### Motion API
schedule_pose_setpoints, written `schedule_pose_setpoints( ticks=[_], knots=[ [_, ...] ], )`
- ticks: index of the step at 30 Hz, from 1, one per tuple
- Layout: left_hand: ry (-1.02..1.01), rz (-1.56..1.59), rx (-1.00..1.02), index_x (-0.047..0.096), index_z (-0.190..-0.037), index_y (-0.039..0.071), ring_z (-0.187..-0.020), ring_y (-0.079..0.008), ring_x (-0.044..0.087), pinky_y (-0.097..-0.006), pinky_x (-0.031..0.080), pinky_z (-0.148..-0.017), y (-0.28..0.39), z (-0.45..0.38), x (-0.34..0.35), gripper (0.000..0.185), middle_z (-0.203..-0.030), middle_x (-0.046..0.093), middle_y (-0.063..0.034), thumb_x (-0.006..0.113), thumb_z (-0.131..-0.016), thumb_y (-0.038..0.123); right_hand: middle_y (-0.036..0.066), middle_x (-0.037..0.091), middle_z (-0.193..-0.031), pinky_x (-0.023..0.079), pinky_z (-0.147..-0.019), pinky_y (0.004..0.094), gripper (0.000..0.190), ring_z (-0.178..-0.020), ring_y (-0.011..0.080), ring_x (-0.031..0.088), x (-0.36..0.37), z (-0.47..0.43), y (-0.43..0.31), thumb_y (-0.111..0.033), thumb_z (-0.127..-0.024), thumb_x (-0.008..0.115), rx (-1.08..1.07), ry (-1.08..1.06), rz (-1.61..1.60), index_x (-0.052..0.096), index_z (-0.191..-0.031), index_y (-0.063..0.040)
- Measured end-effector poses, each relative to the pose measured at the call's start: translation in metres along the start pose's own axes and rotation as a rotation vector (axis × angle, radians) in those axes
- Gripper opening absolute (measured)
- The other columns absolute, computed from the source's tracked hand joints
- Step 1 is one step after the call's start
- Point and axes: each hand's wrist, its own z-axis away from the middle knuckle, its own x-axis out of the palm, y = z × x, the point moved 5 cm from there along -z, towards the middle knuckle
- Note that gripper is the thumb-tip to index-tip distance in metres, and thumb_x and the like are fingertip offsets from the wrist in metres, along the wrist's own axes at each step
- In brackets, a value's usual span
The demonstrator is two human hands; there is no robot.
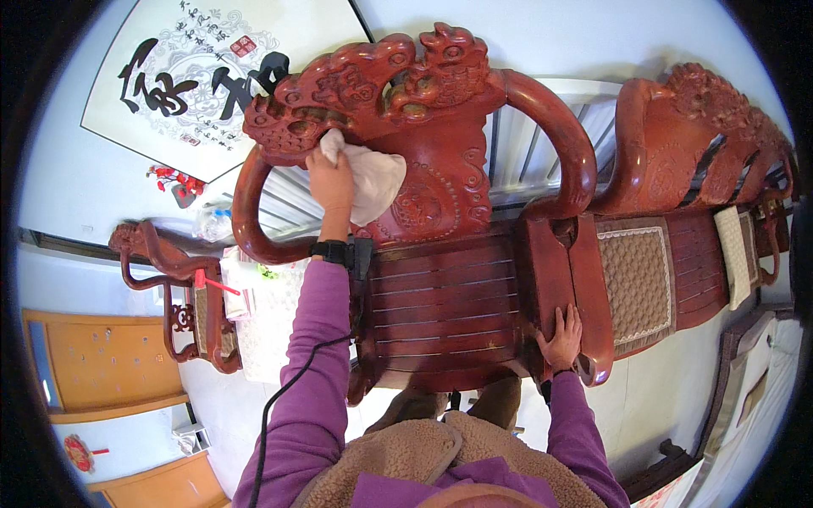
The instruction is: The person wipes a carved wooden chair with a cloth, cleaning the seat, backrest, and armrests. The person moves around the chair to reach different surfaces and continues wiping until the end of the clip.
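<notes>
Before me stands a carved red-brown wooden armchair with a slatted seat (pixel 444 305) and a panelled backrest (pixel 438 184). My left hand (pixel 331 184) grips a white cloth (pixel 375 181) and presses it to the left end of the carved crest (pixel 289 127). Part of the cloth hangs down over the backrest panel. Lower right, my right hand (pixel 561 338) lies palm down with its fingers apart on the flat wooden armrest (pixel 552 273). It holds nothing.
To the right is a carved bench (pixel 692 159) with a brown woven cushion (pixel 635 276). A cloth-covered table (pixel 267 330) and another carved chair (pixel 184 279) are at the left. Behind the armchair is a white radiator (pixel 524 152). A black cable (pixel 279 394) runs along my left arm.
</notes>
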Motion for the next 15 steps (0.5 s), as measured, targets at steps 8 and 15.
schedule_pose_setpoints(
  ticks=[8,15],
  knots=[
    [0.109,-0.146,-0.016,0.052,-0.126,0.014,-0.096,-0.0459,0.068,-0.0562,0.056,-0.075,0.012,-0.01,0.004,0.045,-0.122,0.059,-0.0201,0.072,-0.087,0.025,0.023,0.037,-0.16,0.032,-0.119,0.0586,0.081,-0.145,0.0457,0.036,0.001,-0.001,-0.002,-0.034,-0.076,0.08,-0.03,0.027,0.021,0.05,-0.147,-0.007],
    [0.042,-0.071,0.014,0.054,-0.138,0.014,-0.093,-0.0443,0.068,-0.055,0.056,-0.072,0.017,0.014,0.005,0.05,-0.119,0.053,-0.0206,0.063,-0.094,0.035,0.023,0.038,-0.16,0.032,-0.119,0.0589,0.081,-0.146,0.0457,0.036,0.001,-0.001,-0.004,-0.034,-0.076,0.08,-0.022,0.009,0.044,0.05,-0.147,-0.006]
  ],
)
